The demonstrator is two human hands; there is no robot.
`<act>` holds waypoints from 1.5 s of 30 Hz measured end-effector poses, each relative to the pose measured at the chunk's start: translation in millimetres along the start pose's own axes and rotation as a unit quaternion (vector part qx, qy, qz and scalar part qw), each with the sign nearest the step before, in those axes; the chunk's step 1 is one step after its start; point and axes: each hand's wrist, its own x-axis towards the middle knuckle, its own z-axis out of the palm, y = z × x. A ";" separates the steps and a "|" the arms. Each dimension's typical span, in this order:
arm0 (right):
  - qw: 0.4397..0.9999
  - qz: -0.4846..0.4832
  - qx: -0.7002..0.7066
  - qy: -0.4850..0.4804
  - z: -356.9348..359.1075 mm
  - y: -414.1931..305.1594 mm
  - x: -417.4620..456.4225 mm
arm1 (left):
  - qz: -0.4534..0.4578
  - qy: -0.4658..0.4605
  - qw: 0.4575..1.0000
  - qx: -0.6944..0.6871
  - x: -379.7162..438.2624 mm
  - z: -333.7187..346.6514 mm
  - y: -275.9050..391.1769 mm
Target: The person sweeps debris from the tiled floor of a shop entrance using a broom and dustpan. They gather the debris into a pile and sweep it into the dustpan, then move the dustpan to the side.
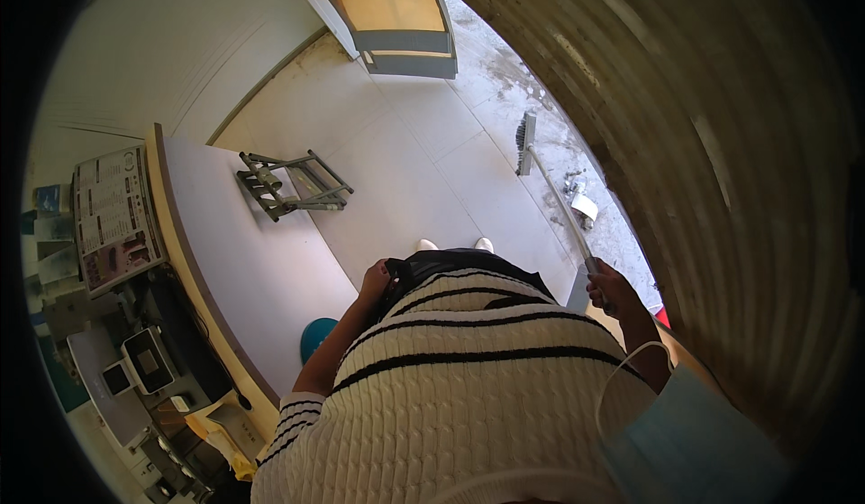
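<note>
My right hand (613, 288) grips the pale handle of a long-handled floor brush (558, 190) out at my right side. Its grey head with dark bristles (526, 144) is turned on its side over the stained floor strip. A small heap of debris with a white scrap (584, 208) lies close to the handle. At my waist, my left hand (374, 281) is curled against black fabric (400, 275); whether the fingers hold it is hidden.
A folding stool frame (297, 186) stands by the white counter front (250, 261). Behind me on the left is a teal round object (316, 336). A corrugated shutter (676, 132) borders the right; a wooden cabinet (385, 4) stands ahead. A face mask (696, 436) hangs close to the camera.
</note>
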 end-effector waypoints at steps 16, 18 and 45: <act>0.969 -0.126 -0.191 0.090 60.6 -15.7 26.1 | 0.620 0.199 0.517 0.556 241.0 -28.0 500.0; 0.965 -0.151 -0.190 0.103 70.8 -4.7 41.0 | 0.609 0.209 0.461 0.610 279.1 -32.7 553.7; 0.995 -0.052 -0.027 -0.085 268.5 -277.3 183.0 | 0.398 0.001 0.121 0.909 291.9 -266.7 556.0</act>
